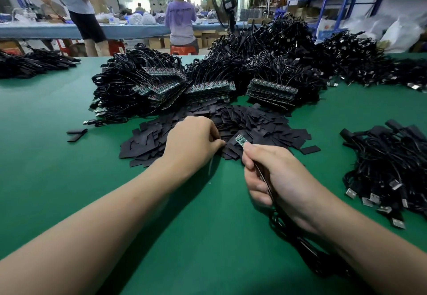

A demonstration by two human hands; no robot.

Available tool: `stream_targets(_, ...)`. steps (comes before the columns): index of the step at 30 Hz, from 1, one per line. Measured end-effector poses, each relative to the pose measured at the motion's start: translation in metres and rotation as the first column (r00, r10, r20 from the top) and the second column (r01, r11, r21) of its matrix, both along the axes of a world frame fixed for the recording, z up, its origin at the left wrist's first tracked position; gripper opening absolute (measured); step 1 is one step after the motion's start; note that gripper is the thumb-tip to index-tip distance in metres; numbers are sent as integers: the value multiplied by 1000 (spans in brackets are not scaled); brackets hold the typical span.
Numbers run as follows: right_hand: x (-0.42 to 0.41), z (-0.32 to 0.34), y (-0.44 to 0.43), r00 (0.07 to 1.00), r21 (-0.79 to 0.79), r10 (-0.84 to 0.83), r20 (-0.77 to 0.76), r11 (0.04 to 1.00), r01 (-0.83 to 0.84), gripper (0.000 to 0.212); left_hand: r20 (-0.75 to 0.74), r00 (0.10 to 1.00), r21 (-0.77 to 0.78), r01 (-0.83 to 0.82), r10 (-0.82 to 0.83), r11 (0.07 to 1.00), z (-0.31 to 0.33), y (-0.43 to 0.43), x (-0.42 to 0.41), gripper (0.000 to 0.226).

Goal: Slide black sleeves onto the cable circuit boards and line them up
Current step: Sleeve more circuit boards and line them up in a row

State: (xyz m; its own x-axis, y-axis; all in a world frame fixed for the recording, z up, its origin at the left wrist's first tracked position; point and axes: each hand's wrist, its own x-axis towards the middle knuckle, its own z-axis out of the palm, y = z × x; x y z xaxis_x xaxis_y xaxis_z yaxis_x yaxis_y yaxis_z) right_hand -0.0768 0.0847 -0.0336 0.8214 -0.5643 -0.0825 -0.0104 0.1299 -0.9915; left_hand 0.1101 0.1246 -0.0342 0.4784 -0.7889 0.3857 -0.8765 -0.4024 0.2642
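Circuit board [240, 139] pinched at its cable end by right hand [277, 179]; left hand [194, 142] curled into sleeve pile [254, 121], hold unclear. Risk: two sleeves lifted together.

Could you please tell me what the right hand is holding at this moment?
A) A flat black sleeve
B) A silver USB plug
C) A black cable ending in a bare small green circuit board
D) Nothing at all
C: the right hand grips a black cable, and its small green circuit board sticks out uncovered above the thumb.
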Motion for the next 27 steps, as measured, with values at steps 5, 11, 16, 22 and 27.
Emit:
stream_targets(5, 2, -3, 0, 1000, -88, -14, -25, 996, 12, 42, 2, 1000, 5, -22, 22, 1000, 4, 5, -2, 17)
stream_targets(11, 3, -10, -1, 998, -218, -61, -26, 974, 54, 38, 214, 977, -69, 0, 14, 998, 9, 24, 2, 14)
stream_targets(16, 4, -15, -3, 990, -390, -140, -32, 913, 117, 34, -115, 980, -168, 143, -164, 975, 15, 45, -2, 11)
stream_targets(22, 5, -19, -3, 986, -420, -163, -19, 897, 140, 36, -570, 740, -245, 261, -356, 934, 7, 80, -20, 20)
stream_targets(27, 5, -18, 1, 989, -405, -135, -56, 909, 101, 22, -678, 605, -364, 217, -417, 906, 3, 93, -26, 21)
